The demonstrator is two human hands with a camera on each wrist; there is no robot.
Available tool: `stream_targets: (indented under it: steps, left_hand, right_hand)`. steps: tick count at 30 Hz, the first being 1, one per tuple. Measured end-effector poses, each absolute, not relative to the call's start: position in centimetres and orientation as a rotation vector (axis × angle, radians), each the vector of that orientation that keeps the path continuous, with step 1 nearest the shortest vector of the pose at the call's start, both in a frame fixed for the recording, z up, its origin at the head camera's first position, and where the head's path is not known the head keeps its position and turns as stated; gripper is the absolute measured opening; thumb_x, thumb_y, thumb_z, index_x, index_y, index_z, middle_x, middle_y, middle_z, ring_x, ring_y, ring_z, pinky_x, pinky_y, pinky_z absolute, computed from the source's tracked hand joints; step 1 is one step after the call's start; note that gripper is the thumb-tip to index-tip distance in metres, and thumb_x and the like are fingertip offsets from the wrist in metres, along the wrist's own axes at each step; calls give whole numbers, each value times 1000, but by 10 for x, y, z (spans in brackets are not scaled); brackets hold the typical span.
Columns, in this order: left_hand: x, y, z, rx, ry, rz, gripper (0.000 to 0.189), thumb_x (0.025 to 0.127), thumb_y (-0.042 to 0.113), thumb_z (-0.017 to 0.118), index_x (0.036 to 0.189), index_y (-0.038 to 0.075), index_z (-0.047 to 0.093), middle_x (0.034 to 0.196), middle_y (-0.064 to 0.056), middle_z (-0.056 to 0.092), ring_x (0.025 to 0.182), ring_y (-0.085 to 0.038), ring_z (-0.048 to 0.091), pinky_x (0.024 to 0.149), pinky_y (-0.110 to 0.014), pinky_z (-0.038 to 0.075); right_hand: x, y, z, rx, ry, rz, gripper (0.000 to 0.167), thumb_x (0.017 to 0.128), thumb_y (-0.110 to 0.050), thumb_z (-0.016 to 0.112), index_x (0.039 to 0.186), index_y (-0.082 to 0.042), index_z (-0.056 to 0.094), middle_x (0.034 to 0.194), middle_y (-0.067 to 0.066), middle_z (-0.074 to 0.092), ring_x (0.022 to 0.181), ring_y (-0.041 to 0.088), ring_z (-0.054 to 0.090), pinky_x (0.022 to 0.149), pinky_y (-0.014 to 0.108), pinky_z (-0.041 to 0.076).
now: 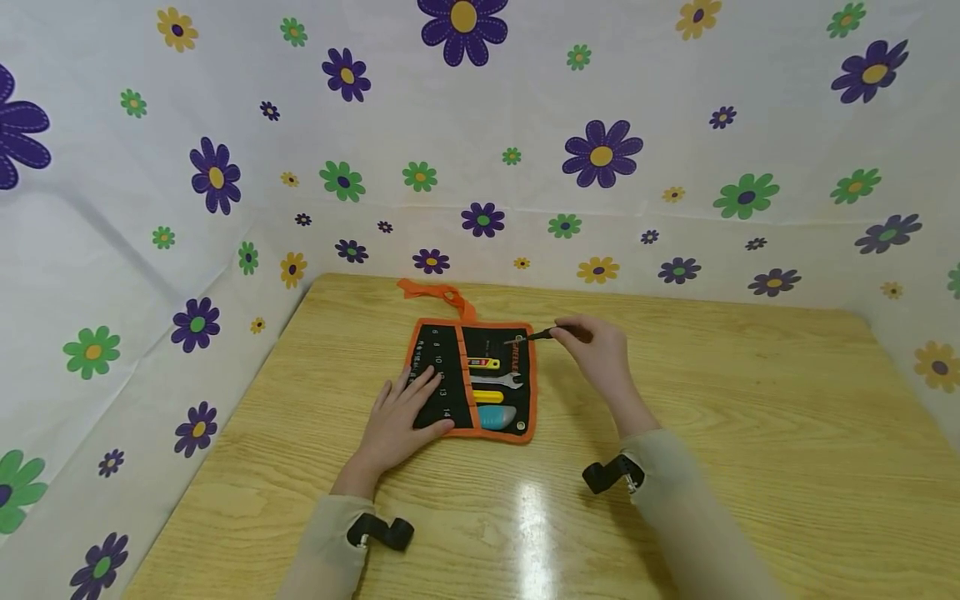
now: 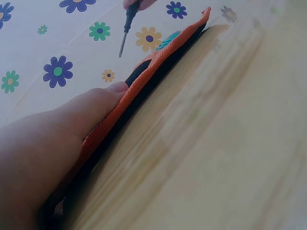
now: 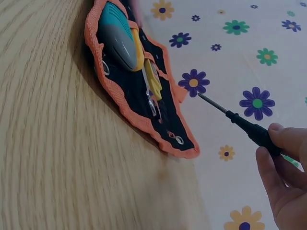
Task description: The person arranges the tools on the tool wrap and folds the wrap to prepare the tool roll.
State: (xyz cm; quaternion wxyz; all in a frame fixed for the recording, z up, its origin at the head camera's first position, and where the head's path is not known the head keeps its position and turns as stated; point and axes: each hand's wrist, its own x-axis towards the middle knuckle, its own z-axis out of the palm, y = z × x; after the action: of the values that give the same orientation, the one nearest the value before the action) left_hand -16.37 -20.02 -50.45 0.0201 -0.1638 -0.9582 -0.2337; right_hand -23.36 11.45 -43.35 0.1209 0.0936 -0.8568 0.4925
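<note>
A black tool pouch with orange edging (image 1: pixel 522 433) lies spread on the table. My left hand (image 1: pixel 397 421) rests with spread fingers on its left half, the thumb (image 2: pixel 103 103) along the orange edge in the left wrist view. In its pockets sit a wrench (image 1: pixel 498 380), a teal-and-grey handled tool (image 3: pixel 117 38), a yellow handle (image 1: pixel 487 397) and a yellow tool with a red label (image 1: pixel 483 363). My right hand (image 1: pixel 600 354) pinches a black-handled screwdriver (image 3: pixel 249 128) between thumb and fingers. Its thin metal shaft points left, over the pouch's upper right part.
An orange tie strap (image 1: pixel 438 292) stretches from the pouch's top edge toward the back of the wooden table (image 1: pixel 750 433). White cloth with printed flowers (image 1: pixel 525 100) hangs behind and along the left side. Small black cameras (image 1: pixel 382 531) are worn on both wrists.
</note>
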Motion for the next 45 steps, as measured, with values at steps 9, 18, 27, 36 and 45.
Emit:
stream_targets:
  steps: [9, 18, 27, 36, 45]
  left_hand:
    - [-164, -201, -506, -515, -2959, -717, 81, 86, 66, 53, 151, 22, 33, 156, 1, 25, 145, -31, 9, 114, -54, 4]
    - [-165, -201, -506, -508, -2972, -719, 81, 85, 67, 53, 151, 24, 31, 157, 3, 23, 145, -29, 8, 114, -53, 2]
    - [-164, -201, -506, -501, -2990, -707, 82, 85, 68, 51, 152, 25, 30, 157, 4, 22, 145, -28, 7, 115, -52, 2]
    - [-165, -201, -507, -494, -3002, -711, 81, 86, 69, 49, 152, 26, 30, 157, 6, 21, 145, -26, 5, 115, -50, 1]
    - [-165, -202, -506, -491, -3014, -726, 81, 86, 70, 48, 152, 26, 29, 157, 9, 19, 146, -24, 3, 115, -49, 0]
  right_hand:
    - [-250, 85, -451, 236, -2537, 1559, 26, 89, -19, 70, 108, -1, 72, 101, 12, 70, 89, 23, 66, 76, 36, 55]
    - [-256, 66, -458, 165, -2592, 1640, 26, 89, -18, 70, 109, -2, 72, 104, 13, 69, 93, 25, 64, 80, 39, 53]
    - [-263, 54, -465, 232, -2775, 1527, 22, 92, -17, 65, 109, -5, 73, 108, 11, 68, 94, 25, 62, 79, 38, 52]
    - [-270, 40, -460, 404, -2858, 1347, 17, 93, -9, 63, 106, -4, 73, 108, 11, 68, 95, 27, 62, 82, 41, 52]
    - [-278, 27, -459, 503, -2905, 1209, 16, 91, -3, 64, 103, -3, 74, 106, 10, 69, 97, 26, 63, 83, 39, 53]
